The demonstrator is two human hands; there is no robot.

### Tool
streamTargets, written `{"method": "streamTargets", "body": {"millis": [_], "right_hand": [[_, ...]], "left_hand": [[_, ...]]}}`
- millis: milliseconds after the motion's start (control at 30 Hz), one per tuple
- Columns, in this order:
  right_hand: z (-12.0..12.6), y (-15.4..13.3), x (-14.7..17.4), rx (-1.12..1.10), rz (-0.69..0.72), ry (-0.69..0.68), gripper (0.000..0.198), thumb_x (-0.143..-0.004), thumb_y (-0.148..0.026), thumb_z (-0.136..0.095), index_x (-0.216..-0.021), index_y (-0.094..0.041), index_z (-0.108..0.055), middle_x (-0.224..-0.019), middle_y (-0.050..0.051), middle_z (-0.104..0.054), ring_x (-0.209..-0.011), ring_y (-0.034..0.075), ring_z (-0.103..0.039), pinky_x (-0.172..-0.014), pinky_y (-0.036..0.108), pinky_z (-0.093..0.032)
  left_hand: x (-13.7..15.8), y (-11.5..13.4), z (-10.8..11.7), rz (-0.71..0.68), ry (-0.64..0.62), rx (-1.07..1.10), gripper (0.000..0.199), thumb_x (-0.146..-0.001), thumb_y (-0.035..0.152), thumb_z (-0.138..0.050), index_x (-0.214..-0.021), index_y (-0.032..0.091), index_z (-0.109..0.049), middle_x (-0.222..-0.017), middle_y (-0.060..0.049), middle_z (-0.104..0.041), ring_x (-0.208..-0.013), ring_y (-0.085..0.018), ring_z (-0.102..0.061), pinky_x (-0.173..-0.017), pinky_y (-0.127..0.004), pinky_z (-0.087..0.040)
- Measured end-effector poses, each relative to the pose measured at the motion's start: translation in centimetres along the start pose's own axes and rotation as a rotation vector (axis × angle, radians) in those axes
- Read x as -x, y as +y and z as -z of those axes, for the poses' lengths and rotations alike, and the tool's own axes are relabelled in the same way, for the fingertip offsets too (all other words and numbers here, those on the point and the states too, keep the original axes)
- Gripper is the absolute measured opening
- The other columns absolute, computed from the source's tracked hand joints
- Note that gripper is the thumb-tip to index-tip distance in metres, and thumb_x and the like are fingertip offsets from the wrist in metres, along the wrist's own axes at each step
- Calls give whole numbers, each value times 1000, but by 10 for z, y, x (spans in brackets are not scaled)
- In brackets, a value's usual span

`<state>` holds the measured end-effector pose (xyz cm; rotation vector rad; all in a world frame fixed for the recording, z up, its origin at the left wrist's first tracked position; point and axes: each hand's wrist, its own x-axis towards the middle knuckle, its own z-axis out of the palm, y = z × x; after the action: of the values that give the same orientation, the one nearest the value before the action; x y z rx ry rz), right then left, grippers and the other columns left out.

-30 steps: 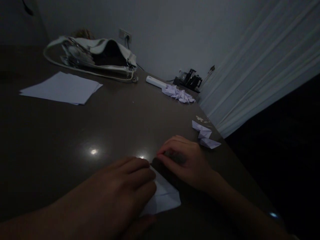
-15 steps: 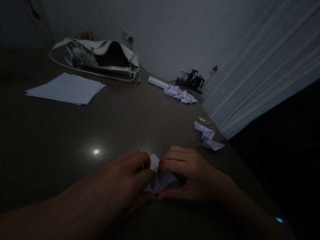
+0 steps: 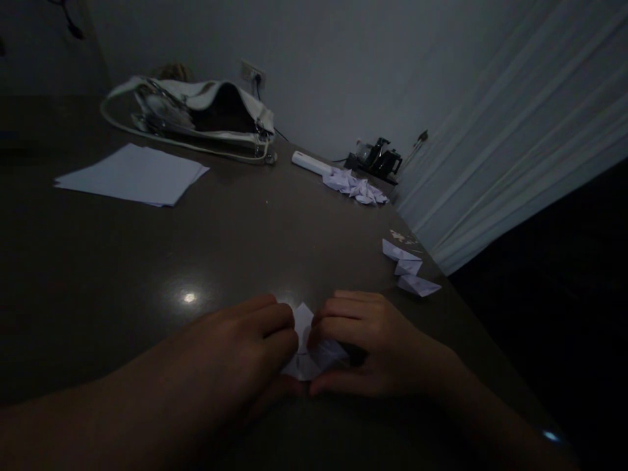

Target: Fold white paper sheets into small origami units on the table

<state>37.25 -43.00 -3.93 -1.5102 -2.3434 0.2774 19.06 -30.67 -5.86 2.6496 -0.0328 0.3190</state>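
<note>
Between my two hands, low in the middle of the head view, lies a small folded piece of white paper [image 3: 303, 366] with a pointed top and creased flaps. My left hand [image 3: 262, 347] grips its left side, fingers curled over the top and thumb at the lower edge. On the other side, my right hand [image 3: 356, 340] pinches the right flap between curled fingers and thumb. The fingers hide much of the sheet. To the right of my right hand sit folded paper pieces [image 3: 408, 267], lying in a short row.
A stack of white paper [image 3: 132, 175] lies at the left of the table [image 3: 275, 242]. Behind it rests a white handbag [image 3: 196, 111]. Farther back are a white bar-shaped object [image 3: 311, 163], a heap of folded papers [image 3: 356, 186] and a black kettle set [image 3: 375, 160]. A white curtain [image 3: 490, 150] hangs at right.
My left index finger and thumb have drawn slightly back to the left, so more of the paper's creased middle shows. My right hand stays nearly in place on its flap.
</note>
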Motion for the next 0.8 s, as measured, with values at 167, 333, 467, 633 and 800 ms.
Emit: {"method": "streamTargets", "body": {"millis": [167,333,467,633,800], "right_hand": [[0,-1,0,-1,-5,-5,31,-81,-42,-72,-89,-14,-62,-87,1,-63,-79,12,-56,-69,23,-39],[0,-1,0,5,-17,-13,31,-82,-42,-71,-89,-14,-63,-87,2,-63,-81,12,-57,-70,24,-39],[-1,-1,1,18,-11,-8,32,-82,-44,-71,-88,-14,-62,-85,1,-63,-77,12,-56,-68,24,-38],[-1,-1,1,26,-27,-28,30,-83,-43,-69,-87,-14,-62,-86,2,-63,-79,12,-56,-67,24,-38],[0,-1,1,10,-20,-29,21,-86,-34,-66,-90,-13,-62,-89,4,-63,-80,14,-56,-70,25,-40]], "left_hand": [[-3,2,3,96,-73,38,5,-77,12,-66,-79,15,-68,-83,-4,-65,-69,-17,-60,-55,-24,-44],[0,0,1,86,-29,93,5,-77,13,-65,-80,16,-68,-85,-4,-64,-70,-16,-60,-56,-23,-44],[5,-3,-6,82,28,121,8,-80,16,-62,-85,19,-68,-87,-2,-63,-70,-15,-59,-59,-24,-45],[5,-4,-8,21,63,77,14,-84,14,-54,-82,18,-67,-84,-2,-62,-68,-14,-58,-57,-23,-43],[-1,-2,-4,-91,92,-6,19,-86,12,-50,-77,18,-67,-76,-2,-60,-64,-13,-54,-51,-21,-37]]}}
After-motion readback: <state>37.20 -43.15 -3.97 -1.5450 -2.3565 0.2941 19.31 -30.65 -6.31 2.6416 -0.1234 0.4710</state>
